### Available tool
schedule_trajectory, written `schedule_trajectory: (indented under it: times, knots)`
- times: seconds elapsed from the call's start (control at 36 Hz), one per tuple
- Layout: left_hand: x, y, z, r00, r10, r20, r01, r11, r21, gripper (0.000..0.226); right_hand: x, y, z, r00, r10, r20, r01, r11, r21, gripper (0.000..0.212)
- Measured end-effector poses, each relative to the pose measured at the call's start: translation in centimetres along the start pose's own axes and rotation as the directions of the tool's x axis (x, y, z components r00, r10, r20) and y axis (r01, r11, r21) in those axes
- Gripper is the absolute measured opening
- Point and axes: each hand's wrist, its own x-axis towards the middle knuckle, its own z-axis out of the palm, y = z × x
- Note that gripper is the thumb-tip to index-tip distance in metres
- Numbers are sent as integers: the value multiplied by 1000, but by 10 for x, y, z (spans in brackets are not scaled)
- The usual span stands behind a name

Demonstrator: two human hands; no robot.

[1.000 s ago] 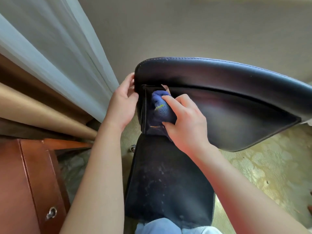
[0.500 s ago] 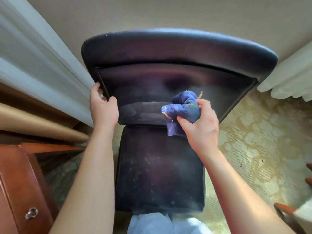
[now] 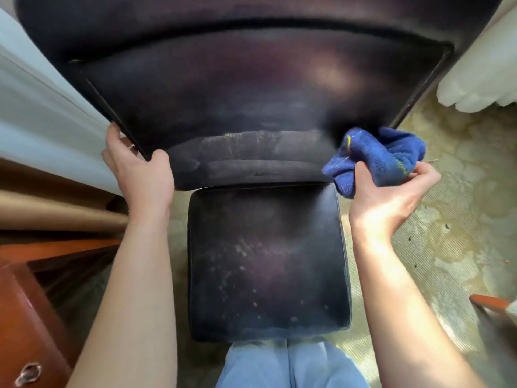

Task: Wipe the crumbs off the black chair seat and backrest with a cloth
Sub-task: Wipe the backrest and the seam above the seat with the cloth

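Observation:
The black chair fills the middle of the view. Its backrest (image 3: 246,88) spreads wide across the top, with a pale crumb streak along its lower band. The square seat (image 3: 265,264) below is dotted with pale specks. My left hand (image 3: 142,175) grips the backrest's lower left edge. My right hand (image 3: 389,191) holds a bunched blue cloth (image 3: 375,158) at the backrest's lower right corner, just past the seat's right rear corner.
White curtain (image 3: 42,119) hangs at the left and another curtain (image 3: 481,82) at the upper right. A reddish wooden cabinet (image 3: 25,317) with a metal pull stands at the lower left. Patterned carpet (image 3: 447,219) lies to the right. My light blue trousers touch the seat's front edge.
My right hand has swept the cloth rightward along the backrest's lower part to its right corner. The view has moved closer to the chair. My left hand keeps its grip on the left edge.

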Motion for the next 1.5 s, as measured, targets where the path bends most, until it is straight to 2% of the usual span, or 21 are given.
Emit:
schedule_trajectory:
  times: [0.17,0.39,0.56,0.69,0.81,0.92,1.0,1.14,1.19,1.28,1.39,1.5]
  knots:
    - [4,-8,0,999,40,-4,-40,999,1,75,-8,5,29,991,-29,-133,35,999,42,57]
    - [19,-19,1,996,93,-13,-93,996,-9,69,-44,1,88,982,-173,-79,177,983,44,62]
    - [14,-21,4,992,125,-23,-125,992,22,73,-53,5,84,977,-203,-58,208,973,102,53]
    - [14,-21,3,995,99,28,-97,994,-44,75,-51,1,79,974,-221,-52,225,970,95,65]
    - [17,-21,-2,995,93,35,-91,995,-44,73,-56,1,82,970,-241,-37,244,964,111,66]
    - [18,-26,-6,994,99,40,-98,995,-12,73,-76,-4,94,951,-305,47,297,946,129,63]
    - [21,-30,-11,992,117,39,-118,993,9,73,-98,-12,108,924,-338,178,312,937,161,62]
    - [24,-36,-17,991,129,35,-129,991,20,71,-124,-20,113,815,-370,446,310,929,204,59]
    - [22,-37,-16,993,120,25,-120,993,18,72,-124,-18,105,786,-359,504,289,933,214,56]
    - [17,-35,-14,994,112,6,-112,994,-2,72,-116,-13,84,842,-302,447,228,950,212,56]
    - [17,-32,-10,995,91,-30,-92,994,-56,70,-93,-3,53,940,-246,238,206,962,181,56]
    - [14,-30,-7,995,96,-40,-99,993,-60,69,-65,1,38,974,-226,27,219,962,160,54]
